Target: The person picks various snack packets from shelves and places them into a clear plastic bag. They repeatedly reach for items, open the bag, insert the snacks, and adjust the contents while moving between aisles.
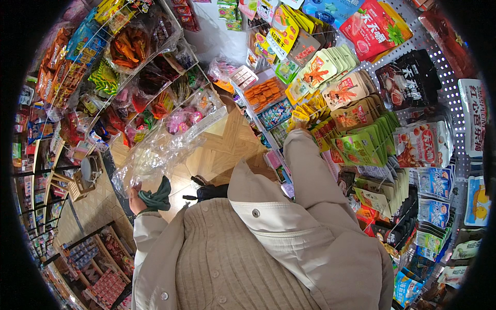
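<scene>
My left hand [135,199] grips the lower edge of a large clear plastic bag [157,164], which spreads up and away from it. A dark green cloth scrunchie [157,197] hangs at the left wrist. My right arm stretches forward to the snack rack on the right. There my right hand [301,128] is at a row of small yellow packets [307,110]; the beige sleeve hides much of it, and whether its fingers hold a packet cannot be made out. Just left of it lie a bin of orange snack pieces [264,94] and a bin of blue-wrapped sweets [275,114].
A pegboard wall [459,128] with hanging snack pouches curves along the right. Tiered bins [155,77] of wrapped snacks stand at the upper left. Wooden flooring [228,135] runs between the racks. A small wooden stool [79,186] and low display shelves [97,263] are further left.
</scene>
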Available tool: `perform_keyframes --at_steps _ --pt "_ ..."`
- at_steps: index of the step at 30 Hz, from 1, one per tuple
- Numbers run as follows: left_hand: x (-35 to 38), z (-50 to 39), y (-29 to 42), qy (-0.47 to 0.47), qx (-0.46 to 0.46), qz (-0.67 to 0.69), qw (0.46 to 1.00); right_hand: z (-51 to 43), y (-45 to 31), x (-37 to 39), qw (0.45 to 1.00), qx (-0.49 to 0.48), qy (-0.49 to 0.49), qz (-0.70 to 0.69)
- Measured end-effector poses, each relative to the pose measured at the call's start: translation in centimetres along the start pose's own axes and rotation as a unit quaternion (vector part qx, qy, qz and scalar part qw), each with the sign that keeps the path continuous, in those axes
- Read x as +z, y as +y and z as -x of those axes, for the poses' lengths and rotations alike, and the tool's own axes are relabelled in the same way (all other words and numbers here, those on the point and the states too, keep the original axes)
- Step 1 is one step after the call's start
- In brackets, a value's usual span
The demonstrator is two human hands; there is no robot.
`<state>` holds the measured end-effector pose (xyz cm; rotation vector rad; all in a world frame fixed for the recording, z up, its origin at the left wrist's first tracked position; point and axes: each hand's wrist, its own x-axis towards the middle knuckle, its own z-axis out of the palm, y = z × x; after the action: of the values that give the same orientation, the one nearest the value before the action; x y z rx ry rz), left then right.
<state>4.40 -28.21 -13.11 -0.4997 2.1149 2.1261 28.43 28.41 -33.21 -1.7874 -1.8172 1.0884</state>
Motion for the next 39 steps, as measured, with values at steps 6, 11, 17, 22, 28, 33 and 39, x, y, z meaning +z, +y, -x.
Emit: perform_keyframes --at_steps 6,11,17,22,28,33,39 --pt "1.0 0.7 0.8 0.012 -0.037 -0.017 0.999 -0.2 0.0 0.9 0.994 -0.084 0.034 -0.059" --pt "2.1 1.3 1.4 0.027 -0.019 0.026 0.999 -1.8 -0.4 1.3 0.967 0.028 0.014 -0.252" --pt "0.8 0.7 0.2 0.004 -0.025 0.033 0.999 -1.7 1.3 1.8 0.992 -0.083 0.007 -0.094" --pt "1.0 -0.1 -0.8 -0.044 -0.074 0.079 0.993 2.4 -2.3 -1.1 0.975 -0.140 -0.126 -0.116" --pt "3.6 0.6 -0.5 -0.058 -0.092 0.079 0.991 14.2 -17.5 -9.0 0.831 -0.127 -0.405 -0.360" --pt "5.1 0.1 -0.4 -0.092 -0.098 0.097 0.986 25.2 -30.5 -20.6 0.722 -0.419 -0.429 -0.345" --pt "6.1 -1.9 -0.4 -0.144 -0.112 0.166 0.969 36.8 -38.0 -25.6 0.367 -0.654 -0.518 -0.411"
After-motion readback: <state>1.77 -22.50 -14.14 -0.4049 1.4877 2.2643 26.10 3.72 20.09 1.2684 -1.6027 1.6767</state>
